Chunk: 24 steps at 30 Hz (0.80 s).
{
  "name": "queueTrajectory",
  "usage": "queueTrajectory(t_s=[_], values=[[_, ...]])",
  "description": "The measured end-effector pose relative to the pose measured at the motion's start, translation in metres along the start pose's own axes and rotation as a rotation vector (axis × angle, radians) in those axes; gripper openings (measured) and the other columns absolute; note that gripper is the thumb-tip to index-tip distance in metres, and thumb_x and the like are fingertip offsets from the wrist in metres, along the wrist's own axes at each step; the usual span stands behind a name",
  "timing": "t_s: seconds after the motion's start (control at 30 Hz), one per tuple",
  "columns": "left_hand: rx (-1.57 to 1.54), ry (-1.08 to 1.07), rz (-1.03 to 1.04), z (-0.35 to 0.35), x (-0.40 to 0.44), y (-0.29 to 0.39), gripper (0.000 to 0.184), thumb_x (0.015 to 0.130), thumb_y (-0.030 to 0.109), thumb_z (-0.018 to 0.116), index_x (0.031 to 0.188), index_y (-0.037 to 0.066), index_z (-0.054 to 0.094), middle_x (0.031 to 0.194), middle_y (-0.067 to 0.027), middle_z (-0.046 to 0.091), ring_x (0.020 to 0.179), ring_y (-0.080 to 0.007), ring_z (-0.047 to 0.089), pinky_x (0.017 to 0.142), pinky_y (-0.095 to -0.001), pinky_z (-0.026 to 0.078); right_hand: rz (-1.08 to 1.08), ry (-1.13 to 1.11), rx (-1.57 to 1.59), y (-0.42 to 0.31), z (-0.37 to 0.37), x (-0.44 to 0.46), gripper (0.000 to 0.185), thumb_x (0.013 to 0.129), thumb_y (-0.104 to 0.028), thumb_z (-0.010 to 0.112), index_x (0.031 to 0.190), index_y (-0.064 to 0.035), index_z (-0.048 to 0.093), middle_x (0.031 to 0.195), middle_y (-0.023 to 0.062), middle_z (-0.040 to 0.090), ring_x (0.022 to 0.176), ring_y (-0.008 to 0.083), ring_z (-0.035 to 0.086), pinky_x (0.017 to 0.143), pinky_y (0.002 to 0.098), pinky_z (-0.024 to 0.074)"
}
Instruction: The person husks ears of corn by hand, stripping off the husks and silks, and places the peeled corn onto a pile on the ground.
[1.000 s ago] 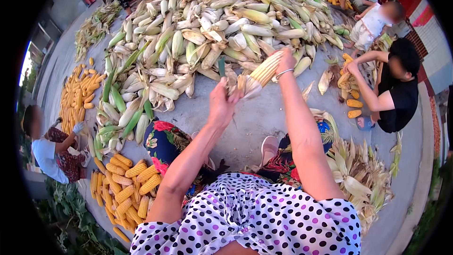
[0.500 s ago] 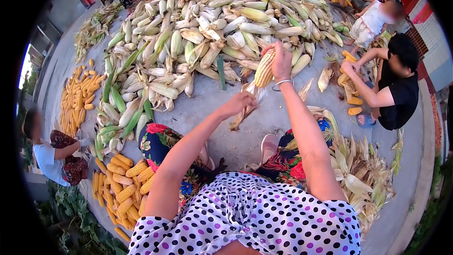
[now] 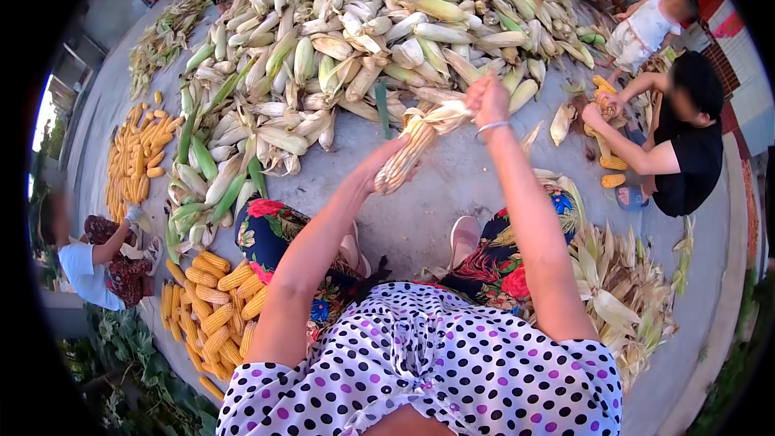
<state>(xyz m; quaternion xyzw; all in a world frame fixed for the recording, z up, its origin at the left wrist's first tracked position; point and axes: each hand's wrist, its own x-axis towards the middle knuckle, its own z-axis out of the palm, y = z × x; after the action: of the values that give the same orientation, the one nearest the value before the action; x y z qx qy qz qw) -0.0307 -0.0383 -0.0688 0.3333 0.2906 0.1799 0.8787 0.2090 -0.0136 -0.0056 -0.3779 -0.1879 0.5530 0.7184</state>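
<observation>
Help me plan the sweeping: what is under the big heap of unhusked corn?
Only grey floor shows, along the near edge of the heap. Whatever lies beneath its middle is covered by the piled ears, so I can't tell.

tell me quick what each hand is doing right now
Left hand: closed around the corn cob.
Right hand: closed on the husk at the cob's far end.

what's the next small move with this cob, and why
Probably twist and snap off the husk with the right hand while the left hand steadies the cob: the cob looks largely bare, and the husk runs from its far end into the right hand's grip.
</observation>
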Motion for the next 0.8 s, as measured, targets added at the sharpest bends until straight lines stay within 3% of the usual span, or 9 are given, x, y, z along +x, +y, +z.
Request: queueTrajectory(t_s=[0.17,0.2,0.3,0.33,0.43,0.5,0.57,0.67,0.8], values=[[0.28,-0.091,-0.02,0.037,-0.048,0.012,0.052,0.088,0.042,0.053,0.127,0.011,0.04,0.087,-0.011,0.057,0.062,-0.0139,0.057,0.049,-0.0268,0.05,-0.099,0.225,0.109,0.026,-0.089,0.056,0.04,0.094,-0.037,0.039,0.062,-0.0147,0.029,0.049,-0.0034,0.024,0.037,0.0105,0.021,0.036,0.0284,0.0208],[0.325,-0.039,-0.012,0.034,-0.045,0.013,0.049,0.089,0.042,0.052,0.124,0.008,0.042,0.086,-0.0108,0.058,0.062,-0.0144,0.058,0.048,-0.0262,0.051,-0.067,0.126,0.06,0.035,-0.111,0.063,0.037,0.091,-0.043,0.043,0.075,-0.0099,0.046,0.059,0.0014,0.042,0.048,0.0148,0.039,0.049,0.0306,0.0389],[0.137,0.12,-0.026,-0.001,-0.027,0.005,0.048,0.089,0.042,0.05,0.118,0.005,0.045,0.082,-0.01,0.059,0.059,-0.0143,0.06,0.046,-0.0255,0.052,0.051,0.113,0.263,0.028,-0.077,0.019,0.057,0.088,-0.058,0.038,0.108,-0.0063,0.052,0.1,0.0149,0.057,0.092,0.0253,0.055,0.083,0.0385,0.0418],[0.053,0.148,0.022,0.007,-0.032,0.011,0.045,0.09,0.041,0.05,0.112,0.002,0.047,0.078,-0.0094,0.06,0.056,-0.0142,0.061,0.045,-0.0253,0.053,0.076,0.283,0.023,0.034,-0.079,0.009,0.086,0.079,-0.07,0.043,0.133,-0.0037,0.034,0.131,0.021,0.041,0.121,0.031,0.04,0.101,0.0497,0.0269],[-0.017,0.117,0.113,0.005,-0.032,0.016,0.041,0.093,0.035,0.045,0.112,-0.001,0.048,0.081,-0.0112,0.062,0.059,-0.0149,0.062,0.048,-0.0252,0.054,0.234,0.283,-0.097,0.061,-0.067,-0.027,0.092,0.074,-0.073,0.047,0.133,-0.0036,0.032,0.134,0.0221,0.038,0.119,0.0336,0.042,0.098,0.0583,0.0282],[0.035,0.156,0.122,0.008,-0.031,0.018,0.039,0.092,0.032,0.046,0.115,0.0,0.046,0.083,-0.0115,0.061,0.058,-0.0161,0.061,0.047,-0.0264,0.053,0.599,0.001,-0.007,0.085,-0.068,-0.037,0.089,0.078,-0.069,0.047,0.135,-0.0041,0.029,0.135,0.0217,0.036,0.121,0.0347,0.041,0.096,0.0595,0.031],[0.113,0.195,0.135,0.019,-0.03,0.017,0.037,0.092,0.03,0.048,0.116,0.002,0.046,0.082,-0.0109,0.06,0.056,-0.0169,0.06,0.046,-0.0273,0.053,0.749,-0.277,0.132,0.101,-0.055,-0.056,0.081,0.084,-0.061,0.047,0.136,-0.0026,0.027,0.134,0.0228,0.037,0.122,0.0347,0.041,0.097,0.0562,0.0347],[0.298,0.142,0.076,0.024,-0.03,0.007,0.043,0.09,0.035,0.051,0.118,0.003,0.042,0.078,-0.0095,0.058,0.056,-0.0161,0.06,0.046,-0.0276,0.052,0.596,-0.478,0.254,0.105,-0.033,-0.062,0.075,0.084,-0.054,0.053,0.133,-0.0006,0.034,0.13,0.0193,0.044,0.116,0.0324,0.047,0.096,0.0476,0.0397],[0.433,0.124,0.09,0.035,-0.039,-0.009,0.061,0.089,0.035,0.054,0.133,0.003,0.026,0.088,-0.011,0.054,0.055,-0.0146,0.056,0.045,-0.0282,0.048,0.605,-0.291,0.404,0.107,-0.029,-0.047,0.052,0.085,-0.038,0.06,0.119,-0.0022,0.048,0.107,0.0156,0.058,0.092,0.0289,0.06,0.079,0.0435,0.0513]])
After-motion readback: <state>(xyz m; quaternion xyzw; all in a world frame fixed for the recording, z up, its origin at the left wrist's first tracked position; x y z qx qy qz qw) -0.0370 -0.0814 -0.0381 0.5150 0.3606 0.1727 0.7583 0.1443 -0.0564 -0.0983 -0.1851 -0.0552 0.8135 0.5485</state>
